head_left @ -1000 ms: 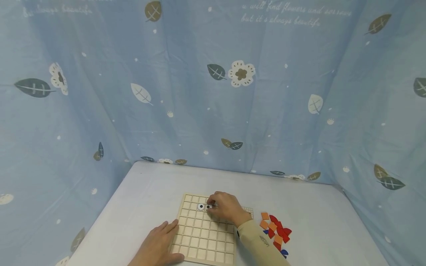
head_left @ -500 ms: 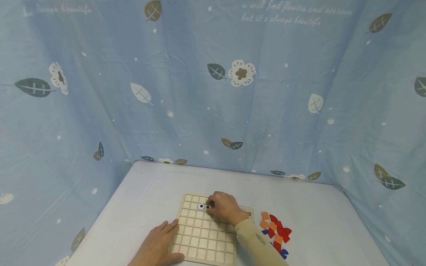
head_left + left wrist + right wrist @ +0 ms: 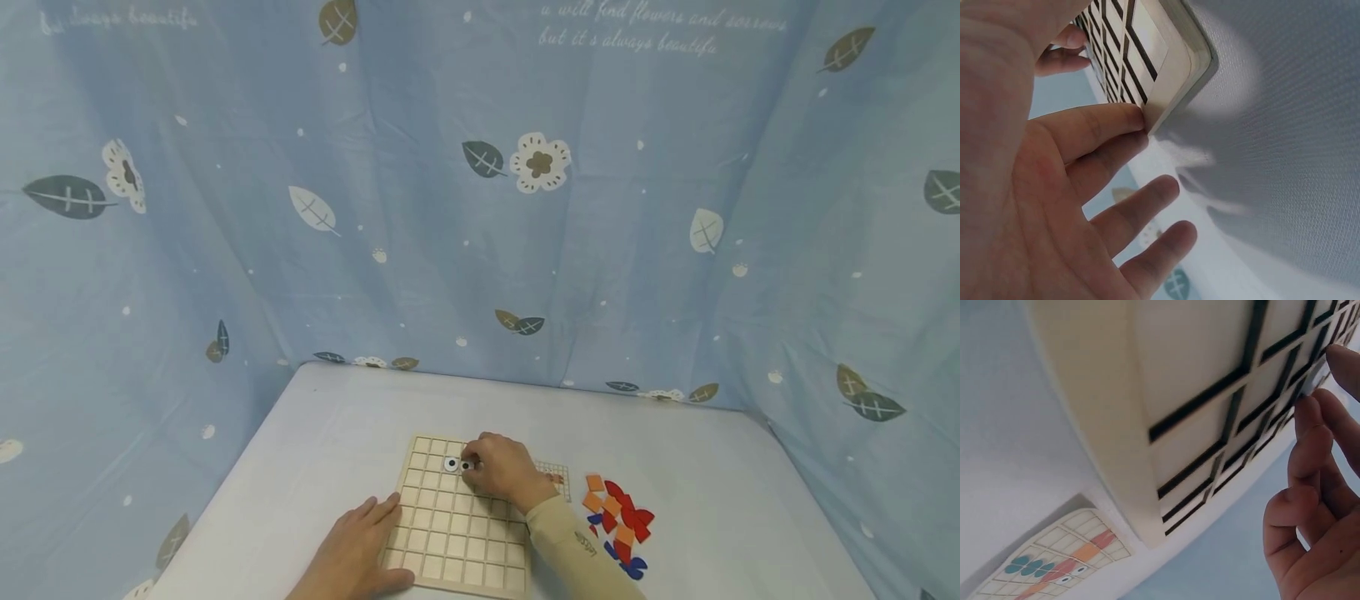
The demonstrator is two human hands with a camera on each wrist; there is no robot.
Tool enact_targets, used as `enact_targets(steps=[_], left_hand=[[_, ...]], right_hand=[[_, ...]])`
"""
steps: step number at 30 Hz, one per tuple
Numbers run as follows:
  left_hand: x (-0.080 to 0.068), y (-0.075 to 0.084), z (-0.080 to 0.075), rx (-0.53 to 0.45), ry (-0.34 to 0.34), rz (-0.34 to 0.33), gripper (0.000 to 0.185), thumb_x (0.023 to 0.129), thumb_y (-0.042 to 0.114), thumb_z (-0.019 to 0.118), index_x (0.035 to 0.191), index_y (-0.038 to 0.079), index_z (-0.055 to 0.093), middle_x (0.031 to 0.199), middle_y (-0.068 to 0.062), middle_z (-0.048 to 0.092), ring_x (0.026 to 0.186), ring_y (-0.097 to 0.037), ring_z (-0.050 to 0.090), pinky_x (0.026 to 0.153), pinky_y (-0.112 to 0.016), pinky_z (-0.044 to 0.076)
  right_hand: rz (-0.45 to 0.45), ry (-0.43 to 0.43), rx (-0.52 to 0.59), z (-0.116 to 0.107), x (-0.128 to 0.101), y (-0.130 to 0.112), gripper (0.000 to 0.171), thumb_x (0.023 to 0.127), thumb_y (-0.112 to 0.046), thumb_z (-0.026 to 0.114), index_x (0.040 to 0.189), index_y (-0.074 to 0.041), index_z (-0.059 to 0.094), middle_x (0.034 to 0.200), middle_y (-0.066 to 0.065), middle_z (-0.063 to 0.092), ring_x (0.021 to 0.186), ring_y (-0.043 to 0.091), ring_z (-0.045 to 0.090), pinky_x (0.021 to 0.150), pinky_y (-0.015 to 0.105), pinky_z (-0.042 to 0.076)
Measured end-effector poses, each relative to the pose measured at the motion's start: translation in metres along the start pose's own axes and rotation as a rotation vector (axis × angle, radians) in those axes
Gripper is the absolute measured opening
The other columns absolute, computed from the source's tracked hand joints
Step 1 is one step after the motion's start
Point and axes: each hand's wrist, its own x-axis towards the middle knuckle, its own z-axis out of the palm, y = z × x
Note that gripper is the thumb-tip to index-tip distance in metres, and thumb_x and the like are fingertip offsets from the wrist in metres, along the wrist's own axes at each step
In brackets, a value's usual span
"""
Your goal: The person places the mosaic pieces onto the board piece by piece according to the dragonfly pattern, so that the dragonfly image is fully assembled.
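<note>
A pale wooden grid board lies on the white table. Two round eye tiles sit side by side in its second row. My right hand rests over the board's far part, and its thumb and forefinger pinch the right eye tile. In the right wrist view the fingers meet the board at that cell. My left hand lies flat on the table, and its straight fingers touch the board's left edge.
A heap of orange, red and blue tiles lies to the right of the board. A printed pattern card pokes out from under the board's right side, also seen as the card. Blue leaf-print cloth walls the table.
Both hands and the tiles stay almost where they were. The head view has shifted slightly.
</note>
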Motion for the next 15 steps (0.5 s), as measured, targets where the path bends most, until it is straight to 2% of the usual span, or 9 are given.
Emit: enact_targets(steps=[5, 15], left_hand=[[0.0, -0.001, 0.001, -0.001, 0.002, -0.001, 0.098, 0.072, 0.059, 0.083, 0.138, -0.008, 0.056, 0.148, -0.021, 0.051, 0.132, -0.053, 0.046, 0.106, -0.066, 0.04], [0.0, -0.001, 0.001, -0.002, 0.003, 0.0, 0.098, 0.073, 0.059, 0.082, 0.138, -0.008, 0.055, 0.149, -0.021, 0.05, 0.133, -0.052, 0.045, 0.106, -0.066, 0.039]], right_hand=[[-0.015, 0.019, -0.013, -0.005, -0.004, -0.003, 0.024, 0.088, -0.028, 0.08, 0.11, -0.019, 0.077, 0.092, -0.008, 0.067, 0.077, 0.002, 0.06, 0.068, 0.025, 0.057], [-0.045, 0.133, 0.009, -0.022, -0.022, -0.007, 0.027, 0.09, -0.031, 0.079, 0.113, -0.019, 0.076, 0.1, -0.005, 0.07, 0.082, 0.008, 0.066, 0.066, 0.026, 0.057]])
